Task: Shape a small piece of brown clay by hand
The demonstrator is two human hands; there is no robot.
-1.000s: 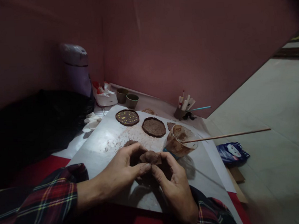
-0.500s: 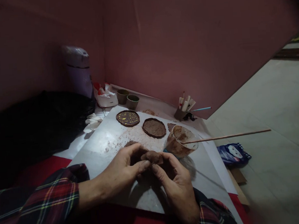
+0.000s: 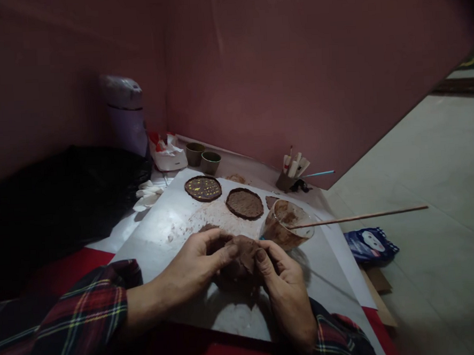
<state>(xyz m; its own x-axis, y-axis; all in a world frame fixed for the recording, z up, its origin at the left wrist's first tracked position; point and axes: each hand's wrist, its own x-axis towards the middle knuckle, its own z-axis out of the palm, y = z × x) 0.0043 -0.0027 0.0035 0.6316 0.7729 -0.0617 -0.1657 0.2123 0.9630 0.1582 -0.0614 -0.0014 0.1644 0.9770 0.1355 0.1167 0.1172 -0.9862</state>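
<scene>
Over white sheet (image 3: 327, 271) | left fingers (image 3: 226, 252) and right fingers (image 3: 263, 260) pressed around brown lump (image 3: 245, 253) | smeared cup (image 3: 275, 231) nearby

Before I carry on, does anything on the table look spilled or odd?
Yes: brown crumbs lie scattered on the white sheet beyond the left hand, looking spilled. The clear cup is smeared brown, and its long stick juts far out rightward, possibly easy to knock.

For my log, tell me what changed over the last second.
The left hand and right hand have spread their thumbs apart, baring more of the brown lump. Both keep hold; the smeared cup stayed put.
</scene>
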